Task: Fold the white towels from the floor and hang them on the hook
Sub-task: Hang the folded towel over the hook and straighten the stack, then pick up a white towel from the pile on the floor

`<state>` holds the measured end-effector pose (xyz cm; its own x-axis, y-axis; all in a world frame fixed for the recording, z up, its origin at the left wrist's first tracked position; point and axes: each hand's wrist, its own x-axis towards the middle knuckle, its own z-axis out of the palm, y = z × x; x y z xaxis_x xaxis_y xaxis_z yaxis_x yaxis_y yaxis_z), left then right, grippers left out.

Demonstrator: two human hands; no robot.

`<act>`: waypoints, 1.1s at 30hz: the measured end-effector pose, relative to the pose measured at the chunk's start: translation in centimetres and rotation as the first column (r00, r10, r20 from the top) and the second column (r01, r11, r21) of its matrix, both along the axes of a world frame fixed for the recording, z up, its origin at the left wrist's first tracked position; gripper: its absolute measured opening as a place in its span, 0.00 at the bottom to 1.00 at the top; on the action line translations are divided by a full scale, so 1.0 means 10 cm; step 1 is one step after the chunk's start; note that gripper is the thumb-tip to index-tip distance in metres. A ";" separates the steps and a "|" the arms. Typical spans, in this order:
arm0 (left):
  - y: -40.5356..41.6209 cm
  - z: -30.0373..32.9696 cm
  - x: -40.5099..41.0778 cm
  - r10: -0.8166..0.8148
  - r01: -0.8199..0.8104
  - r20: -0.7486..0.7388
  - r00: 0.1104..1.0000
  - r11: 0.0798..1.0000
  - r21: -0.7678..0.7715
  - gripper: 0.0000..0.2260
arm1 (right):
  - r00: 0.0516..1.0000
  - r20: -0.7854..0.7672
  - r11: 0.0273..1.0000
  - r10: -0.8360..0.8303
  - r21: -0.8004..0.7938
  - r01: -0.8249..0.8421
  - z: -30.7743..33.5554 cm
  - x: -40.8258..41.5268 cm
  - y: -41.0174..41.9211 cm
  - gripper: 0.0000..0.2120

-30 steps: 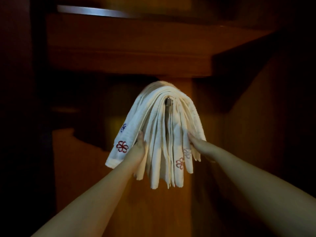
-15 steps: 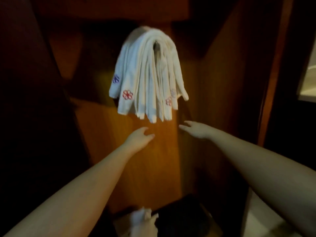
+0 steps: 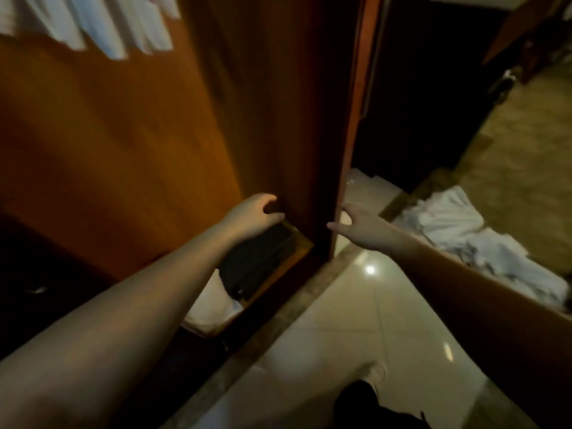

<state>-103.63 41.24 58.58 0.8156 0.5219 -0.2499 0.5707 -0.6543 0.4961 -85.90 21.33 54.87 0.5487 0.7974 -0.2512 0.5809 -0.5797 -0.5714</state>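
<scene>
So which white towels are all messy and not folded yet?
The crumpled white towels heaped on the floor at the right, beside the right hand. The white towels hanging at the top left drape in neat folded strips.

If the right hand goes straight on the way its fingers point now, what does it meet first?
Probably the edge of the wooden panel: the right hand points up-left toward it, open and holding nothing. Depth is unclear.
</scene>
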 end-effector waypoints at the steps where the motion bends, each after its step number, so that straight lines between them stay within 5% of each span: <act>1: -0.10 -0.15 0.14 -0.026 0.025 -0.023 0.999 0.999 -0.022 0.28 | 0.998 -0.025 0.999 -0.051 -0.014 0.050 -0.17 0.07 -0.17 0.35; 13: -1.30 -1.46 2.34 -0.080 0.032 -0.139 0.987 0.949 -0.315 0.26 | 0.896 -0.164 0.898 -0.412 -0.240 0.369 -1.52 1.47 -1.79 0.37; 27: -1.91 -2.54 4.66 -0.344 0.226 -0.297 0.891 0.903 -0.366 0.26 | 0.902 -0.115 0.830 -0.416 -0.453 0.325 -2.32 3.17 -2.54 0.35; 33: -1.98 -3.16 5.87 -0.440 0.287 -0.332 0.834 0.861 -0.420 0.25 | 0.854 -0.104 0.720 -0.509 -0.596 0.357 -2.94 4.10 -2.61 0.32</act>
